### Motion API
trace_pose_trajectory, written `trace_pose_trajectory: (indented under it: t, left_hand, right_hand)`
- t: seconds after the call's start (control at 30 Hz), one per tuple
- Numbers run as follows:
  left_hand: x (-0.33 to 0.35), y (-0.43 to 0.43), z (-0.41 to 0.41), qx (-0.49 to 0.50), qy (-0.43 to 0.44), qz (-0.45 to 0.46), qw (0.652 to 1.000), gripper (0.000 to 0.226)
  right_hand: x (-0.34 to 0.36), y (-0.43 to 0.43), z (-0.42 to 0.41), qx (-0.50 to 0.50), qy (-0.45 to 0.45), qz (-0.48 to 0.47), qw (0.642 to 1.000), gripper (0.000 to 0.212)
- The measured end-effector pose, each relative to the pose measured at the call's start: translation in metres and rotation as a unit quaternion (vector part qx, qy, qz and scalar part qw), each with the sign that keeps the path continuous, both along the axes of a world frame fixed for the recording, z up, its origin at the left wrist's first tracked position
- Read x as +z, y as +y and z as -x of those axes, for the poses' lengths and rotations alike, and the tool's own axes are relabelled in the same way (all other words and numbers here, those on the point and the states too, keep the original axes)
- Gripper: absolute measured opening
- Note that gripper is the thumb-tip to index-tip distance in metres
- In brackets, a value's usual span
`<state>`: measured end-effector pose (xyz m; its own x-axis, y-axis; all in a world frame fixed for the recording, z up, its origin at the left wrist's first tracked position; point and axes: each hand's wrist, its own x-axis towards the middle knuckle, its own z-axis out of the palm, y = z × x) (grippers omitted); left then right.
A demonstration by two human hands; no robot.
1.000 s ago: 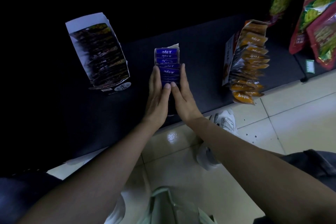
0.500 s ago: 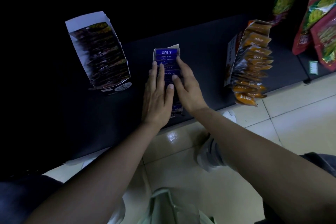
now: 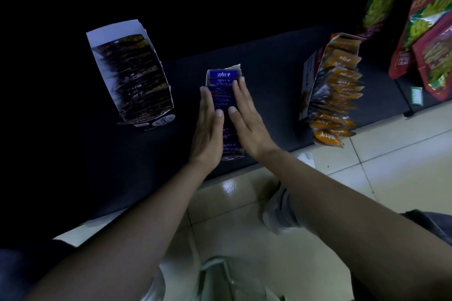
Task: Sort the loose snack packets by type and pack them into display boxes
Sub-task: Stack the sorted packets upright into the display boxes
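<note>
- Both hands have slid up the row since a second ago; they were bunched fingertip to fingertip at its near end and now flank it, one on each side.
- left hand (image 3: 208, 127): flat, fingers straight, palm against the left flank of the blue packets (image 3: 223, 75). Nothing curled round anything.
- right hand (image 3: 247, 122): same posture on the right flank, fingertips reaching a little farther toward the top of the frame, close to the far end.
- thumbs (image 3: 219, 113) lie across the top of the row, tips nearly meeting at mid-length.
- Blue packets sit at frame centre, stood on edge in their blue display box (image 3: 235, 67), on the black shelf (image 3: 269, 61).
- Long axis of the row runs from the shelf's near edge toward the upper frame, between the palms. Any squaring push would go inward from both sides, and the right hand is better placed for the far packets.
- Judgement: this is tidying of a row already packed.
- Upper left: a white-walled display box (image 3: 115, 32) full of dark packets (image 3: 132, 73).
- Right: a tilted display box (image 3: 308, 73) of orange packets (image 3: 342, 73), some spilling past the shelf edge.
- Upper right corner: red bags (image 3: 430, 39) hanging.
- Lower frame: pale tiled floor (image 3: 391, 166).
</note>
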<state>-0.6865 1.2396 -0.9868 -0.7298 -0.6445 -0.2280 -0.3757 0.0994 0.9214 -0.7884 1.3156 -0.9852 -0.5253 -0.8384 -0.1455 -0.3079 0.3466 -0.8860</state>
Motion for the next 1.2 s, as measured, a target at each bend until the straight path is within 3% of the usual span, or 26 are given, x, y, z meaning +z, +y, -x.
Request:
trace_pose_trajectory:
  t: [0.23, 0.37, 0.43, 0.63, 0.8, 0.97, 1.07, 1.2]
  left_hand:
    - [0.003, 0.006, -0.011, 0.023, 0.024, -0.088, 0.996, 0.098]
    - [0.009, 0.012, -0.012, 0.090, 0.051, -0.207, 0.973, 0.127]
    - [0.008, 0.016, -0.011, 0.084, 0.058, -0.229, 0.968, 0.122]
    - [0.000, 0.015, -0.004, 0.036, 0.038, -0.213, 0.976, 0.085]
    - [0.003, 0.013, -0.008, 0.047, 0.063, -0.230, 0.970, 0.101]
    - [0.004, 0.013, -0.013, 0.054, 0.024, -0.243, 0.968, 0.108]
    - [0.010, 0.013, -0.019, 0.087, 0.000, -0.195, 0.977, 0.122]
    - [0.012, 0.018, -0.018, 0.074, 0.029, -0.215, 0.973, 0.116]
  right_hand:
    - [0.002, 0.029, -0.021, -0.103, -0.122, 0.017, 0.987, 0.065]
    - [0.000, 0.038, -0.034, -0.141, -0.198, 0.013, 0.970, 0.067]
    - [0.001, 0.034, -0.037, -0.131, -0.210, 0.011, 0.969, 0.067]
    - [-0.003, 0.024, -0.029, -0.097, -0.163, 0.010, 0.982, 0.059]
    - [0.002, 0.019, -0.024, -0.083, -0.156, 0.008, 0.984, 0.054]
    - [0.004, 0.032, -0.019, -0.139, -0.281, -0.020, 0.949, 0.071]
    - [0.005, 0.048, -0.021, -0.122, -0.251, -0.043, 0.959, 0.077]
    - [0.013, 0.048, -0.024, -0.096, -0.208, -0.007, 0.973, 0.068]
